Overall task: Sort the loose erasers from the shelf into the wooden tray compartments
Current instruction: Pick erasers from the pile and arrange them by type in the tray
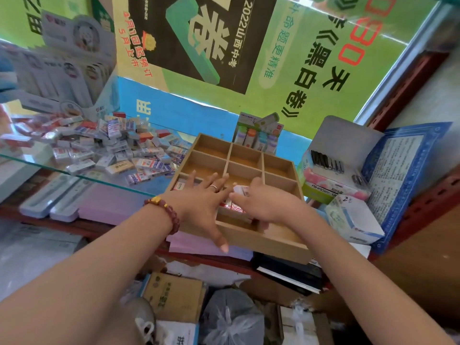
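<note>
A stationery shop: left of the wooden tray (263, 244), a heap of packaged erasers (112, 148) covers a glass shelf (32, 158). Carded pen displays (62, 70) stand beyond that heap, exam-book posters (199, 46) hang behind the tray, and boxed stock (348, 220) sits to its right.

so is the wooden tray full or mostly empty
Mostly empty: the wooden tray shows bare bottoms in its far compartments; only a few erasers lie in nearer ones.

Loose erasers (112, 145) L of tray (268, 242)

Left hand (202, 204), right hand (265, 204), one wooden tray (273, 245), dozens of erasers (119, 148)
</note>
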`<state>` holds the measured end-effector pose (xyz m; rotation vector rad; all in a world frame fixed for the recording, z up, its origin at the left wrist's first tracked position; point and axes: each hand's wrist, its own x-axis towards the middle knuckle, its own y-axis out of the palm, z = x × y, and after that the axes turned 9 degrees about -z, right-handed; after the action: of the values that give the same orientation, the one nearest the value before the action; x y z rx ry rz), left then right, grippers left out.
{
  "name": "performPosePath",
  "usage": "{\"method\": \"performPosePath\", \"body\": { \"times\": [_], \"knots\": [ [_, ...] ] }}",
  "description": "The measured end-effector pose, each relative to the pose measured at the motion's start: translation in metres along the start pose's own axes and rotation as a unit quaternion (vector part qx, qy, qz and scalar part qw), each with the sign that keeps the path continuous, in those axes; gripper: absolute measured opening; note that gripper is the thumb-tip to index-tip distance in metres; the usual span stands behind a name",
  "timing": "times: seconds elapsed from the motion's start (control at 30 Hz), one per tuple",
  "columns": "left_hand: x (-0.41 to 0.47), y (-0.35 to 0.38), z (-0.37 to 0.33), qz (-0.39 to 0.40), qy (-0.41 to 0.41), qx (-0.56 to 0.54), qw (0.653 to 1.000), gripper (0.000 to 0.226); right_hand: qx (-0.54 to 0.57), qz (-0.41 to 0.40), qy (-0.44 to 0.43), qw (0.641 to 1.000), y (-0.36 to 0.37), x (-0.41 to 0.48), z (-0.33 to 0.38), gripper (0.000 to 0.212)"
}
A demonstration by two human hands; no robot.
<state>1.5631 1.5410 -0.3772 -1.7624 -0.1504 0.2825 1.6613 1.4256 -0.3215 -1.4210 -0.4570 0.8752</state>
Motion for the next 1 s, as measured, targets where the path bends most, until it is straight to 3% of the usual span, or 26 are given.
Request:
{"method": "performPosePath", "body": {
  "times": [0.1,0.2,0.33,0.43,0.5,0.6,0.73,1.0],
  "knots": [
    [0.001,0.000,-0.002,-0.013,0.003,0.024,1.000,0.119,0.068,0.023,0.047,0.996,-0.004,0.007,-0.002,0.081],
    [0.003,0.002,-0.002,-0.037,0.003,0.026,0.999,0.117,0.111,0.002,0.048,0.993,-0.001,-0.002,-0.013,0.074],
    [-0.001,0.004,-0.002,-0.057,0.004,0.024,0.998,0.113,-0.093,-0.144,-0.046,0.984,0.010,-0.018,-0.015,0.063],
    [-0.006,0.004,-0.001,-0.069,0.008,0.026,0.997,0.110,-0.130,-0.161,-0.068,0.976,0.017,-0.015,-0.010,0.059],
    [-0.010,0.003,0.000,-0.070,0.003,0.028,0.997,0.108,-0.048,-0.119,-0.009,0.992,0.016,-0.008,-0.006,0.068],
    [-0.016,0.001,0.005,-0.078,-0.012,0.027,0.996,0.101,0.105,0.025,0.088,0.990,0.008,0.005,0.002,0.081],
    [-0.022,0.001,0.007,-0.085,-0.013,0.005,0.996,0.094,0.217,0.024,0.121,0.968,0.006,0.008,0.001,0.076],
    [-0.025,0.004,0.007,-0.096,-0.013,-0.011,0.995,0.089,-0.030,-0.101,0.027,0.994,0.011,-0.009,-0.001,0.071]
  ]
}}
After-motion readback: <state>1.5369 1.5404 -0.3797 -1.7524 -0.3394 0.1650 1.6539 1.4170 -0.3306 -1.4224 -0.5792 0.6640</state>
